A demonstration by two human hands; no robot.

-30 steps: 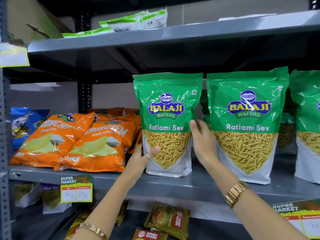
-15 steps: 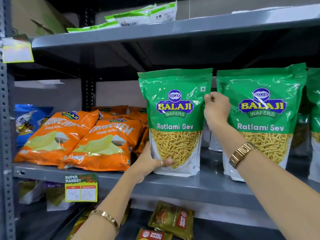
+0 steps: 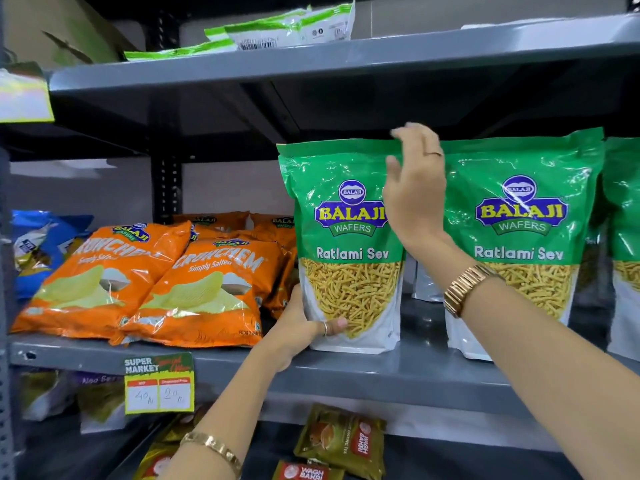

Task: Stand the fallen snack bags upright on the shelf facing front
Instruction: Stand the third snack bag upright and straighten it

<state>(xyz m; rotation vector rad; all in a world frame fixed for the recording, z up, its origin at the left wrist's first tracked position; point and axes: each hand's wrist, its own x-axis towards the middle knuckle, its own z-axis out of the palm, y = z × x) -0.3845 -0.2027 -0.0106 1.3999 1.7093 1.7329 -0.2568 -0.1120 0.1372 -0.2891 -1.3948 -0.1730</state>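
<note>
A green Balaji Ratlami Sev bag [image 3: 346,258] stands upright on the grey middle shelf [image 3: 381,372], label facing front. My left hand [image 3: 304,327] grips its lower left corner, thumb across the front. My right hand [image 3: 415,188] is at the bag's top right corner, slightly blurred, with its fingers spread apart above the top seal and its thumb in front. A second green bag [image 3: 519,237] of the same kind stands upright to the right. A third [image 3: 623,237] is cut off by the frame edge.
Orange Crunchem chip bags [image 3: 207,289] lie slanted on the shelf to the left, with blue bags [image 3: 38,244] beyond them. A price tag [image 3: 157,384] hangs from the shelf edge. The upper shelf [image 3: 346,60] is close overhead. Tea packets [image 3: 341,441] lie on the shelf below.
My right hand slid up the bag's right edge from its middle to the top corner and spread its fingers. My left hand stays at the bag's lower left corner.
</note>
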